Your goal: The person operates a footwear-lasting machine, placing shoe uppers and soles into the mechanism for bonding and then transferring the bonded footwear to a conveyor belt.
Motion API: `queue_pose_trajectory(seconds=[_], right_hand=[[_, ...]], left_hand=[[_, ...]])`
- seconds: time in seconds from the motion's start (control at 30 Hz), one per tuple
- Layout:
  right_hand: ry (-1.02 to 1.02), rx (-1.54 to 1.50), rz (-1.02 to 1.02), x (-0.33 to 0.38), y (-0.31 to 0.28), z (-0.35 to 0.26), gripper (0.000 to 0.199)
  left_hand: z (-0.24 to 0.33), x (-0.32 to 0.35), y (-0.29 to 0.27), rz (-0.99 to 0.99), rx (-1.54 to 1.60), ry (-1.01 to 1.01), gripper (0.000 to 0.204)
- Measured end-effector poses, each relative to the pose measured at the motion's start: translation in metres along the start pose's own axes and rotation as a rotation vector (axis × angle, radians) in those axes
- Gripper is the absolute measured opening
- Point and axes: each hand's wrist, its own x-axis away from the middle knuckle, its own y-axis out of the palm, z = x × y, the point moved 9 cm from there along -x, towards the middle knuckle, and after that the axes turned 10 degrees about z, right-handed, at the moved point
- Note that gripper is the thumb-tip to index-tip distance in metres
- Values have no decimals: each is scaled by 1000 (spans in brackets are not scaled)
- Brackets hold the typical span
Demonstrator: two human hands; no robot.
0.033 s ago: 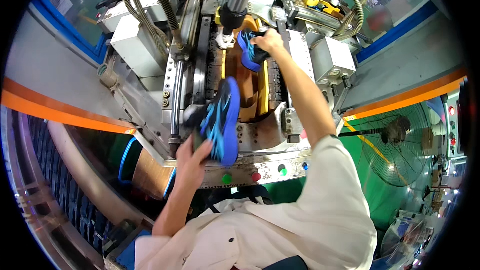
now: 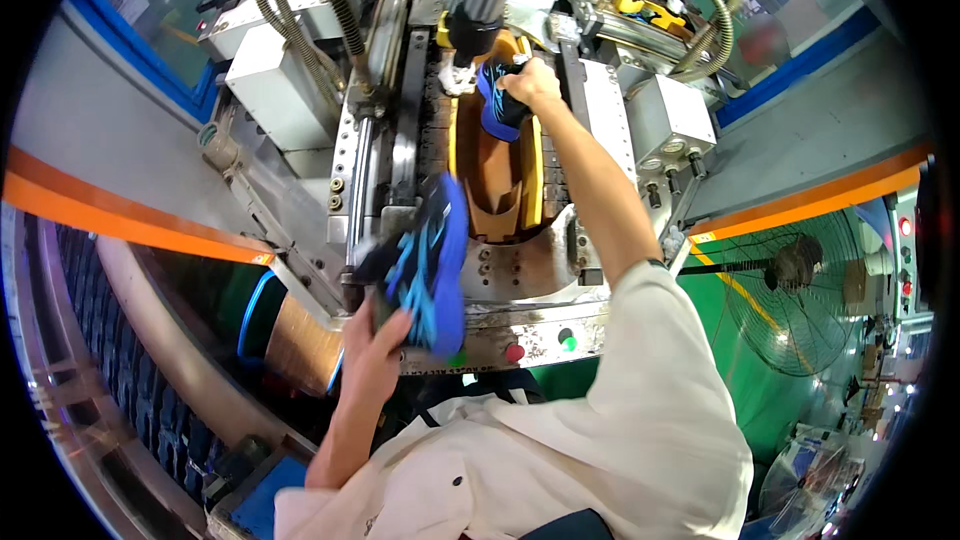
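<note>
My left hand [image 2: 371,355] grips a black sports shoe [image 2: 428,280] with light-blue streaks and a thick blue sole. That shoe is tilted, partly blurred by motion, and held over the front left of a press machine. Farther off, my right hand [image 2: 533,85] is closed around the upper of a matching sports shoe [image 2: 497,105]. This second shoe is over the far part of the machine's brown, trough-shaped pad [image 2: 497,175], below and right of a dark press ram [image 2: 473,35]. My fingers hide part of its upper.
Yellow strips [image 2: 535,180] edge the pad. A steel cylinder [image 2: 362,180] runs along its left, and a white gauge box [image 2: 672,125] stands right. Push buttons [image 2: 514,352] line the front panel. Orange-edged guards [image 2: 140,225] flank me; a caged fan [image 2: 790,290] is at right.
My left hand and its shoe have come slightly nearer to me. The right hand still holds its shoe in nearly the same place, and the whole view has shifted a little.
</note>
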Motion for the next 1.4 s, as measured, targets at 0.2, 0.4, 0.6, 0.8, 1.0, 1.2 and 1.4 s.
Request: queue_pose_trajectory(seconds=[0.2,0.4,0.6,0.8,1.0,1.2,1.4], right_hand=[[-48,84,139,6,52,-10,55],[-768,-341,389,145,-3,-66,64],[-1138,-694,-256,424,52,-39,18],[-1233,-533,-331,458,148,-8,23],[-1237,-856,-301,490,83,-117,19],[-1579,-1160,-514,710,-47,-296,13],[-2409,-1404,-289,1024,-211,-365,20]], left_hand=[[-22,141,-154,559,269,205,53],[-96,223,-171,975,534,239,37],[-156,241,-165,1003,743,62,36],[-245,317,-174,1202,996,71,29],[-378,402,-244,1582,1174,100,38],[-537,517,-361,2072,1080,-31,36],[-583,610,-445,2312,397,-369,60]])
